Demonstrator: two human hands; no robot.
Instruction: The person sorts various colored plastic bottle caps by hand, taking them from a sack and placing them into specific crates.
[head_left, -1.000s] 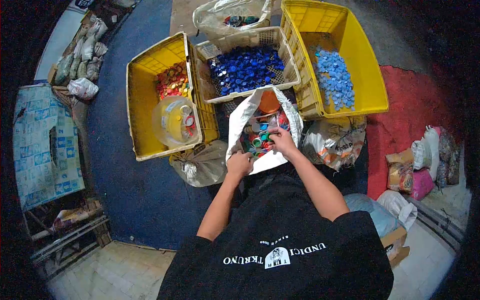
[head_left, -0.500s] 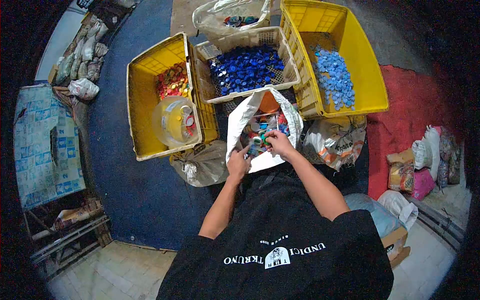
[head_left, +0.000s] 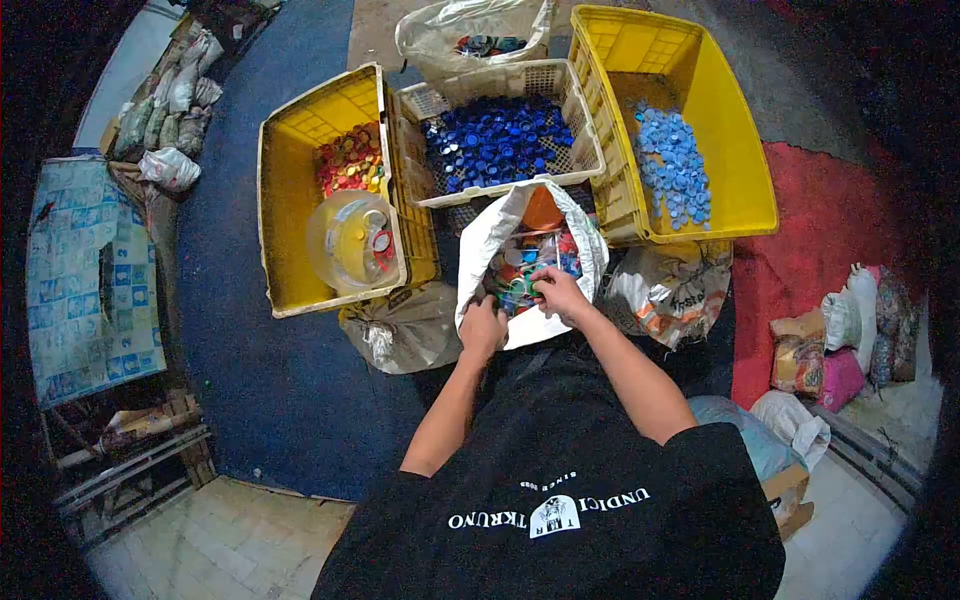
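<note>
A white sack stands upright against my body, its mouth wide and full of mixed-colour bottle caps. Inside the near part of the opening, my right hand pinches a green bottle cap. My left hand is at the sack's near-left rim with its fingers curled in over the caps; what they hold, if anything, is hidden. An orange piece lies at the far side of the sack mouth.
Beyond the sack stands a white crate of dark blue caps. A yellow crate on the left holds red and yellow caps and a clear round container. Light blue caps lie in the right yellow crate. Filled sacks sit close by.
My left hand has curled its fingers, which were more extended over the caps. My right hand remains over the sack mouth with the green cap. The view has shifted slightly.
</note>
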